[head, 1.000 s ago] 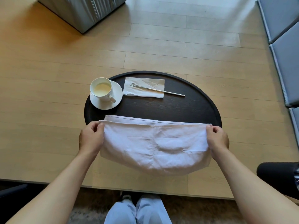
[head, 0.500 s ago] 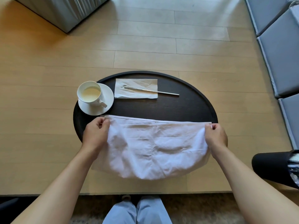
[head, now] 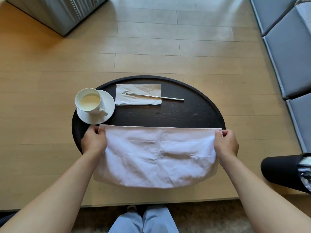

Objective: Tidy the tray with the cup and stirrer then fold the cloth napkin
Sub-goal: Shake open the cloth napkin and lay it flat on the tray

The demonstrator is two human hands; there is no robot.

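A white cloth napkin point(head: 156, 155), folded over once, hangs over the near half of a round black tray point(head: 193, 111). My left hand point(head: 94, 140) pinches its upper left corner and my right hand point(head: 226, 142) pinches its upper right corner, so the top edge is stretched straight. At the tray's left stands a white cup point(head: 88, 101) with pale liquid on a white saucer point(head: 107, 106). A metal stirrer point(head: 154, 96) lies across a white paper napkin point(head: 138, 94) at the tray's far side.
The tray rests on a light wooden table point(head: 42, 101). Grey cushions point(head: 289, 47) line the right edge, and a grey block point(head: 55, 12) stands at the far left. A black cylinder point(head: 282, 172) lies at the near right. My knees point(head: 143, 221) show below the table's front edge.
The cloth's top edge has been pulled straighter and its lower part has settled onto the tray. My hands hold the same corners. The view has shifted slightly.
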